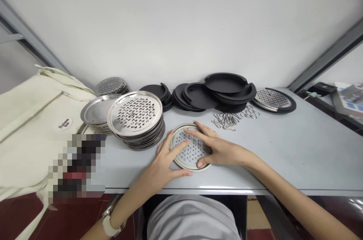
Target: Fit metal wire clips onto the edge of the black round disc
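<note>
A round perforated steel disc [189, 148] lies flat on the grey table [297, 149] near its front edge. My left hand [166, 162] rests at the disc's left rim, fingers spread, fingertips on the metal. My right hand [215, 147] lies across the disc's right side with fingers stretched out flat over it. Neither hand has lifted the disc.
A stack of perforated steel discs [135, 117] stands to the left, with plain steel plates [95, 113] behind it. Black round rims [215, 92] are piled at the back. Wire clips [231, 118] lie loose. A disc set in a black rim [273, 100] sits right. A cream cloth bag [31, 119] lies left.
</note>
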Demonstrator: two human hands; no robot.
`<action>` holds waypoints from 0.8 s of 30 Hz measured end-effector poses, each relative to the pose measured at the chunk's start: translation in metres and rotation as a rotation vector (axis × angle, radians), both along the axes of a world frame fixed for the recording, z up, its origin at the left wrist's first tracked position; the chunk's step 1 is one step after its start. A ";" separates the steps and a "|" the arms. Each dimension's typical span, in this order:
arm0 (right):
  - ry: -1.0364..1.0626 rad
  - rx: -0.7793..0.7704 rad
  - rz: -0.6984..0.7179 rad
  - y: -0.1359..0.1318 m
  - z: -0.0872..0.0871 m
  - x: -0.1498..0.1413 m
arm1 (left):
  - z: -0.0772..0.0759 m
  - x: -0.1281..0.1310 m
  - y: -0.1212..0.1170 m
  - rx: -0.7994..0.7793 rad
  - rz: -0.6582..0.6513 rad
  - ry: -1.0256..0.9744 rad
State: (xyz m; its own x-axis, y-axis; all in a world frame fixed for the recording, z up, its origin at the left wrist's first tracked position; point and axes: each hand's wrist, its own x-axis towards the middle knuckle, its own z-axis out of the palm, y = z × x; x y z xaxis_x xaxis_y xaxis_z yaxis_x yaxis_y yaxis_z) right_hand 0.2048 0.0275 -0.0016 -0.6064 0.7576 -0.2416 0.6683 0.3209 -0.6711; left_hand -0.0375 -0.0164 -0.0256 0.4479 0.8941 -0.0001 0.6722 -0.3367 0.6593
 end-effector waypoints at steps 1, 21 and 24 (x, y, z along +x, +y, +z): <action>0.011 0.010 0.011 0.000 0.000 0.000 | 0.000 0.000 0.000 0.004 0.014 -0.005; 0.176 0.130 0.277 0.002 0.011 -0.002 | -0.005 0.001 0.000 0.054 0.046 -0.086; 0.184 0.122 0.285 0.003 0.012 -0.002 | -0.006 0.000 0.001 0.072 0.043 -0.077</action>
